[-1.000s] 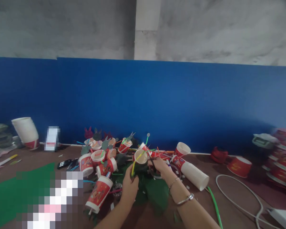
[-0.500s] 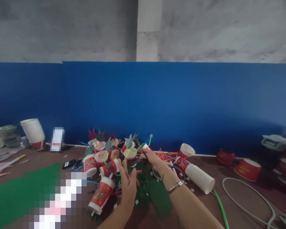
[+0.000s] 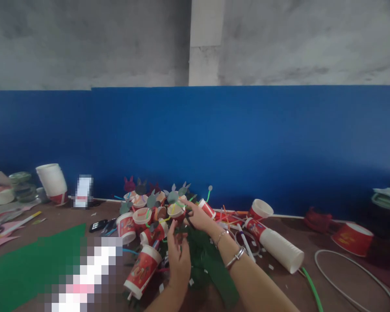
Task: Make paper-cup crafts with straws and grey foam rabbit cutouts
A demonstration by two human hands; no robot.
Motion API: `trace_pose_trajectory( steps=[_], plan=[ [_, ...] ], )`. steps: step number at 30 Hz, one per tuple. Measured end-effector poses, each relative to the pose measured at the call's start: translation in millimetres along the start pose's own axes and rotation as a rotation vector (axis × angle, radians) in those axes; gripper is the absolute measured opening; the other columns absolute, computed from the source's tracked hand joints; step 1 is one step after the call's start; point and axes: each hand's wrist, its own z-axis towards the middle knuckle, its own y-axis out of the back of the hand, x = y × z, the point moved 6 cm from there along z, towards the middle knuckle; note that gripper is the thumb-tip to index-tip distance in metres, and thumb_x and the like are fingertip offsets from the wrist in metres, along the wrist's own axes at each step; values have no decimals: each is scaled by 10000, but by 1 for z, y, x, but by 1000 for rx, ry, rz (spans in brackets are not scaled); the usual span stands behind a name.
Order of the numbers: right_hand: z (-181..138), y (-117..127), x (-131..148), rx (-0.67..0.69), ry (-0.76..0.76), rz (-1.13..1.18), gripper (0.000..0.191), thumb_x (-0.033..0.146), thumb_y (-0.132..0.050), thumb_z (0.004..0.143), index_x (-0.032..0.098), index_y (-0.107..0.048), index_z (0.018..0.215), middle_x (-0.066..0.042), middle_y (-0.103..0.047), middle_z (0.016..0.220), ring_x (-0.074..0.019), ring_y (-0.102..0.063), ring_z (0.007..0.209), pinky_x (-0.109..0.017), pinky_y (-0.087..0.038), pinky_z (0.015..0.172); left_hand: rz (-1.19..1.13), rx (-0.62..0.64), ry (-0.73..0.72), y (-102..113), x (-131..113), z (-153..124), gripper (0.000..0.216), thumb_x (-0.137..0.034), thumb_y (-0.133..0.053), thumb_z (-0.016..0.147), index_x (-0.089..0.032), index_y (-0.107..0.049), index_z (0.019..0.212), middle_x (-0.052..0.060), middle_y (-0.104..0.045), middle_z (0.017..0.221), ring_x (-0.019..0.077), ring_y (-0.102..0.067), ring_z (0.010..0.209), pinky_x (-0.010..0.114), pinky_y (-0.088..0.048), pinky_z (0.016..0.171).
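My right hand [image 3: 199, 216] is closed around the dark-handled scissors [image 3: 189, 220], its index finger stretched toward a red and white paper cup [image 3: 176, 211]. That cup has a grey rabbit-shaped paper cutout [image 3: 173, 197] above its rim. Just below it, my left hand [image 3: 180, 251] is raised with its fingers apart and slightly curled. Whether its fingertips touch the cup cannot be made out. Green paper [image 3: 214, 264] lies beneath my hands. More decorated cups [image 3: 142, 216] crowd to the left, and one tilted cup [image 3: 143, 272] lies beside my left wrist.
A stack of white-lined cups [image 3: 281, 249] lies on the right, near a red tub [image 3: 352, 239] and a pale cable [image 3: 344, 260]. Coloured straws [image 3: 227, 216] are piled behind my right hand. Green paper [image 3: 52, 255] and another cup stack [image 3: 52, 182] are at left.
The view has shifted slightly, moving the table items to the right. My right index finger now stretches out toward the cup, and my left fingers have come up closer to it.
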Motion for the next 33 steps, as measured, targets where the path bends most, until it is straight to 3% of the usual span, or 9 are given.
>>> trace_pose_trajectory(
  steps=[5, 11, 15, 21, 27, 31, 33],
  plan=[
    [7, 8, 4, -17, 8, -264, 266, 132, -593, 581, 184, -711, 814, -32, -687, 760, -171, -594, 736, -209, -392, 595, -40, -9, 17, 0, 1, 2, 478, -274, -426, 865, -195, -339, 1328, 120, -539, 1145, 175, -584, 871, 329, -482, 806],
    [29, 21, 9, 120, -83, -439, 95, 182, -598, 609, 145, -683, 589, -30, -606, 505, -157, -559, 510, -220, -387, 479, -39, 17, 20, -2, 1, -2, 431, -177, -385, 841, -191, -370, 1271, 100, -536, 1069, 164, -555, 827, 326, -473, 770],
    [39, 16, 19, 172, -91, -530, 136, 145, -559, 618, 142, -694, 622, -45, -649, 565, -175, -592, 557, -229, -426, 506, -45, 34, 29, -3, 3, -2, 386, -170, -387, 831, -188, -407, 1217, 76, -552, 968, 162, -562, 823, 307, -468, 745],
    [38, 12, 25, 132, -109, -690, 249, 144, -564, 607, 147, -723, 798, -139, -708, 922, -294, -642, 891, -310, -479, 701, -84, 18, 39, -3, 2, -3, 358, -190, -457, 791, -195, -463, 1149, 72, -577, 966, 165, -570, 793, 299, -458, 712],
    [42, 18, 21, 211, -145, -739, 207, 145, -566, 619, 146, -730, 744, -120, -721, 765, -258, -673, 748, -274, -488, 630, -85, 22, 49, -4, 3, -4, 331, -193, -455, 790, -184, -475, 1121, 71, -577, 923, 176, -569, 798, 312, -457, 723],
    [40, 15, 22, 196, -128, -761, 247, 142, -564, 657, 153, -729, 841, -133, -714, 912, -296, -654, 888, -301, -490, 684, -99, 10, 72, -3, 4, -3, 328, -195, -481, 767, -183, -497, 1095, 76, -588, 935, 178, -572, 786, 315, -462, 723],
    [40, 15, 22, 211, -145, -771, 202, 137, -584, 671, 134, -729, 812, -145, -713, 872, -313, -653, 884, -323, -495, 693, -102, 1, 79, -3, 5, -3, 321, -195, -481, 760, -181, -504, 1080, 88, -585, 983, 176, -571, 788, 317, -462, 728]
  ],
)
